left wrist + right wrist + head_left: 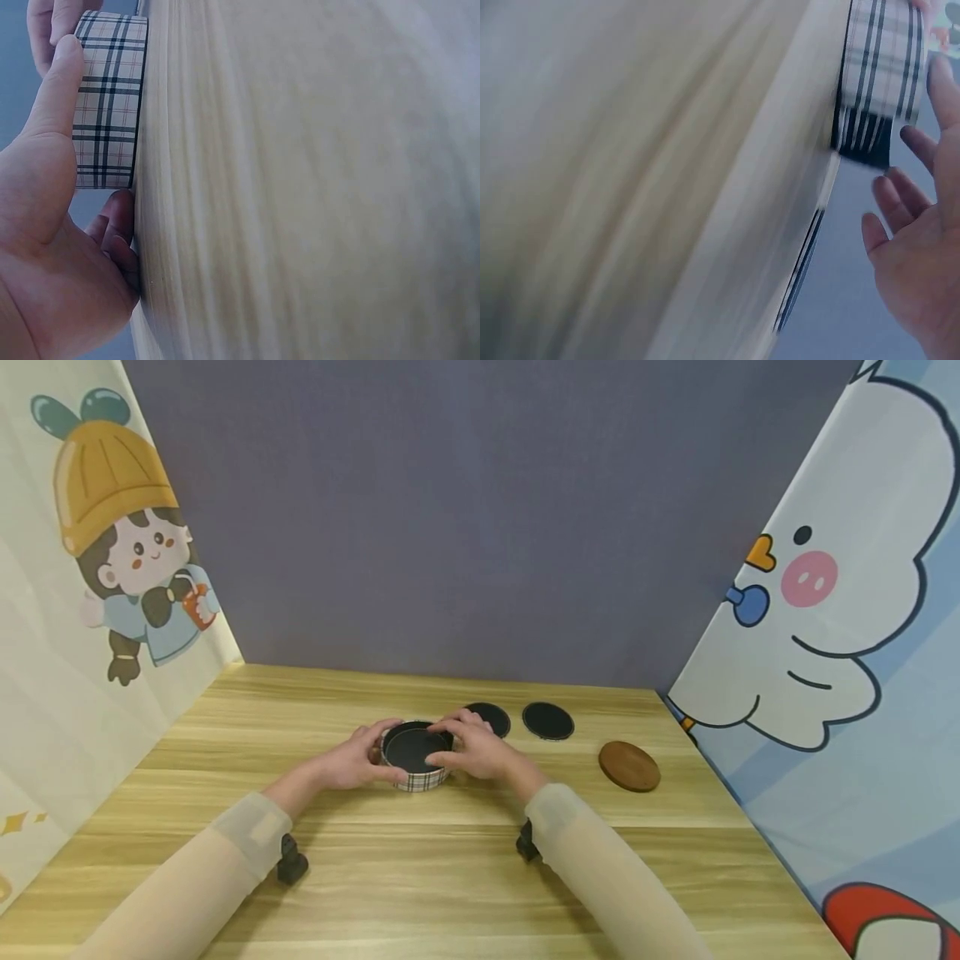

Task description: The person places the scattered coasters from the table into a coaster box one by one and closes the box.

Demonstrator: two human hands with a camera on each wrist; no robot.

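A round plaid box (420, 781) with a black inside stands on the wooden table, its top uncovered. My left hand (352, 762) holds its left side, thumb along the near wall and fingers round toward the far side. In the left wrist view, the left thumb (56, 97) lies against the plaid wall (109, 105). My right hand (480, 750) is at the box's right side, fingers spread and loosely bent near the rim. The right wrist view has these fingers (896, 202) apart from the plaid wall (881, 60); a dark striped part (864, 136) shows beside it.
Behind the right hand lies a black disc (491, 718), partly covered by it. Another black disc (548, 721) with a thin patterned edge is to its right. A round brown wooden disc (629, 767) lies farther right. A grey panel (450, 527) rises behind the table.
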